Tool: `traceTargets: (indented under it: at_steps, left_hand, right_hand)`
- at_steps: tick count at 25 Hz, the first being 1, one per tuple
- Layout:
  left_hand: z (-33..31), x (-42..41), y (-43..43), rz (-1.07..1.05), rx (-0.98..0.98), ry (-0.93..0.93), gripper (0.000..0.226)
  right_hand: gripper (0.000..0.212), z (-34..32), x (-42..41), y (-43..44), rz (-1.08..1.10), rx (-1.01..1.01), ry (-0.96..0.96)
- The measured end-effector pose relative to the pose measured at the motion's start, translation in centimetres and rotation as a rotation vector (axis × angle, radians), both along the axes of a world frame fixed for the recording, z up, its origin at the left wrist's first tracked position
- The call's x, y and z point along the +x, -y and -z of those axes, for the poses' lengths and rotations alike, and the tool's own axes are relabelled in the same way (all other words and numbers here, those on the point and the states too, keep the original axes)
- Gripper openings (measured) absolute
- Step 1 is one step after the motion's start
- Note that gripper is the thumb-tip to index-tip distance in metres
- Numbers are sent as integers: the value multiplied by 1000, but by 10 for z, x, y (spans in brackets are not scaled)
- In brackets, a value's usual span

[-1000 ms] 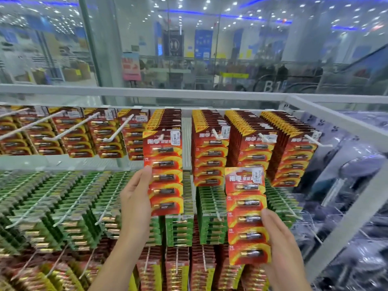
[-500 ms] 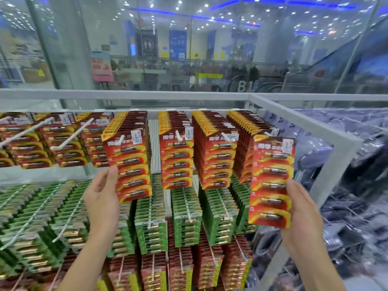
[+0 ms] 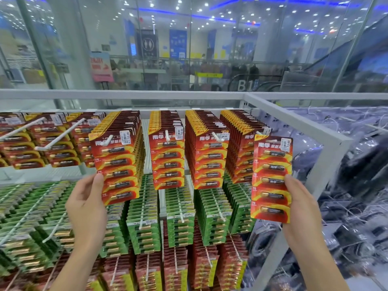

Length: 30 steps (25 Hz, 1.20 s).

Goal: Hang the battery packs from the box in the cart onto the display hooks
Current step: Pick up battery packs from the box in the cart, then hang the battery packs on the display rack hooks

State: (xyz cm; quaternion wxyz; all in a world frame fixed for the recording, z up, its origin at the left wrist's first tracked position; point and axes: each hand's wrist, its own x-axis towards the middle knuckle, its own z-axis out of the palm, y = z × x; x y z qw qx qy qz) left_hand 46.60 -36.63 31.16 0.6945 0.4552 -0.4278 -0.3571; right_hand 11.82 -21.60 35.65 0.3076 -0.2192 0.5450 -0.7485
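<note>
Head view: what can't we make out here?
All in the head view:
1. Right hand fingers: hidden behind the red-and-yellow five-battery card it holds; only the thumb shows.
2. Whether that card is on a hook: its hang hole is too blurred.
3. Left hand fingers: behind the front red card of its stack.
4. Box and cart: outside the frame.
5. White price sticker barcode: too small.

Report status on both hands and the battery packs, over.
Left hand pinches red pack threaded on its hook. Right hand holds second pack at far-right stack, packed tight.
</note>
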Motion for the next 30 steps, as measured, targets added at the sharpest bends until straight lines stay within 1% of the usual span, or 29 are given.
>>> traceTargets:
  at_steps: [4, 7, 12, 16, 18, 21, 23, 25, 27, 30]
  left_hand:
    - [1, 1, -1, -21, 10, 10, 19]
    - [5, 2, -2, -20, 35, 16, 26]
    - [13, 6, -10, -9, 74, 26, 11]
    - [32, 12, -25, 0, 149, 9, 23]
    - [45, 9, -37, 24, 200, -1, 26]
    - [68, -2, -55, 113, 281, -12, 29]
    - [84, -17, -67, 194, 352, -16, 30]
    - [99, -35, -77, 297, 427, -16, 27]
    - [115, -58, -89, 399, 487, 12, 22]
    - [138, -97, -111, 544, 533, 79, 21]
  right_hand:
    - [24, 0, -5, 24, 5, 52, -54]
    - [26, 2, -10, 51, 18, 90, -96]
    - [27, 10, -15, 69, 61, 103, -143]
    - [26, 26, -19, 67, 74, 86, -166]
    - [23, 42, -21, 63, 106, 111, -185]
    - [26, 71, -13, 44, 143, 208, -207]
    - [26, 88, -2, 23, 107, 246, -202]
    - [23, 105, 10, -1, 81, 296, -196]
    - [22, 123, 15, -28, 112, 347, -154]
    - [18, 147, 13, -77, 179, 388, -62]
